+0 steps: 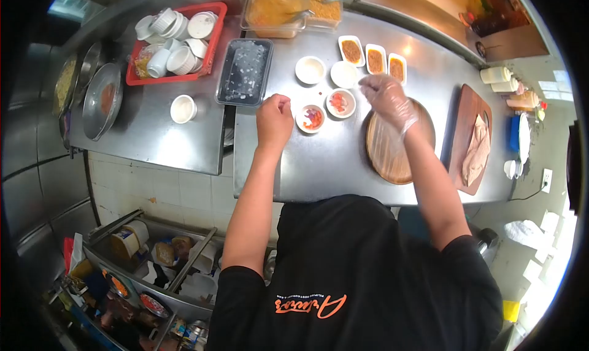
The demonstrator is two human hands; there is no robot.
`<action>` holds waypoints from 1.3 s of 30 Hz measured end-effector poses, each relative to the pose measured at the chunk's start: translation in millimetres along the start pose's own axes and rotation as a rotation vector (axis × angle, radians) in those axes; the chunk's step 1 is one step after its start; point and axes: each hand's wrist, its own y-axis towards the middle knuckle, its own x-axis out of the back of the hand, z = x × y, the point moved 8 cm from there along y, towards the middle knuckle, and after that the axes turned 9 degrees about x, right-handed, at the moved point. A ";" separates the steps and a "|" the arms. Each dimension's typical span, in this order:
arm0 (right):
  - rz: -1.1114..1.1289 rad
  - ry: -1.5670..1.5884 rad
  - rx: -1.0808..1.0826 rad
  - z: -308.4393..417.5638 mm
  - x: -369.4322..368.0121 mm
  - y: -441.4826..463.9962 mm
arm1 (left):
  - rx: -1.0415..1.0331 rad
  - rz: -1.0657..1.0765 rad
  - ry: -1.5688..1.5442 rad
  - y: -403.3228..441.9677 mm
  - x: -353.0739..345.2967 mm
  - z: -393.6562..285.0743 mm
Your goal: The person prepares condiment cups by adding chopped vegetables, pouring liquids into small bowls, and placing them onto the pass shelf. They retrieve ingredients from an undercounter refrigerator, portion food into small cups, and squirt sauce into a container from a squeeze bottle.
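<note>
My left hand [274, 119], bare, has its fingers curled in above the steel table, between the black tray [244, 72] and a white ramekin of red and purple pieces [310, 118]. What it holds, if anything, is hidden. My right hand [386, 99] wears a clear plastic glove, fingers bent down beside a white ramekin [345, 74]; its fingertips are too small to read. Another ramekin with red pieces [340, 103] stands between the hands. A further white ramekin [310, 70] is behind. Under my right wrist lies a round wooden board [392, 148].
Three oval dishes of brown sauce [375, 59] stand at the back. A red basket of white cups [211, 50] and a lone cup [183, 109] are left. Containers of orange food [275, 11] sit behind. A rectangular wooden board [460, 130] with brown paper is right.
</note>
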 end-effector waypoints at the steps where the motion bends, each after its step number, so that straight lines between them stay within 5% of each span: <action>1: 0.001 0.000 -0.033 -1.2 9.3 2.2 | -0.020 0.030 0.037 2.0 -4.4 -1.2; 6: 0.229 -0.104 0.020 1.6 -25.6 -25.2 | -0.171 0.160 0.132 11.8 -32.2 -24.0; 12: 0.198 -0.062 0.027 -2.1 -48.4 -57.9 | -0.324 0.282 0.450 18.8 -72.1 -47.9; 21: 0.105 0.088 -0.068 6.1 -14.3 -103.6 | -0.178 0.315 0.868 27.6 -113.8 -50.8; 24: 0.081 0.109 -0.071 10.5 -5.1 -114.5 | -0.162 0.293 0.804 24.7 -108.2 -62.5; 30: 0.040 0.126 -0.099 14.9 7.7 -134.5 | -0.042 0.250 0.184 -2.1 -27.9 -79.1; 33: 0.031 0.136 -0.068 18.8 5.2 -143.9 | 0.061 0.419 0.266 -7.7 -30.7 -44.9; 39: -0.048 0.058 -0.146 27.0 26.4 -166.8 | 0.282 0.287 -0.150 -26.3 28.3 -35.6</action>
